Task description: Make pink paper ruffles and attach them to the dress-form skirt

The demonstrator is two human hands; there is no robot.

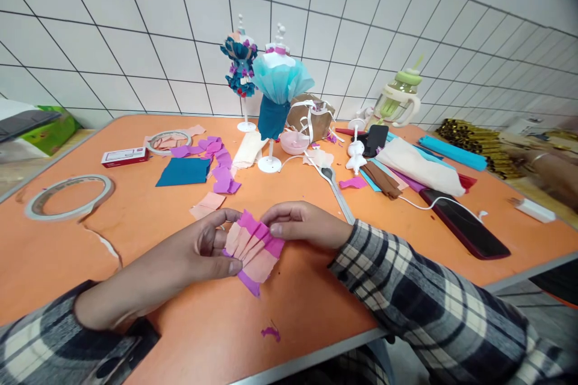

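Note:
Between my two hands is a pleated piece of crepe paper (256, 248), peach in the middle with magenta and purple edges. My left hand (198, 249) pinches its left side, the thumb lying over the folds. The fingers of my right hand (304, 225) grip its upper right edge. Just beyond my left hand lies a peach paper piece (208, 205). Farther back are a teal paper square (183, 171) and torn magenta scraps (223, 177). Two small dress forms stand at the back: one in a light-blue and teal paper dress (275, 93), another in dark teal ruffles (241, 63).
Tape rolls (111, 186) and a small red-and-white box (125, 157) lie at left. Scissors (338, 192), a phone (467, 225) with a white cable, folded paper (415, 162) and a green-lidded bottle (400, 96) are at right. Another person's arm (553, 168) shows at far right.

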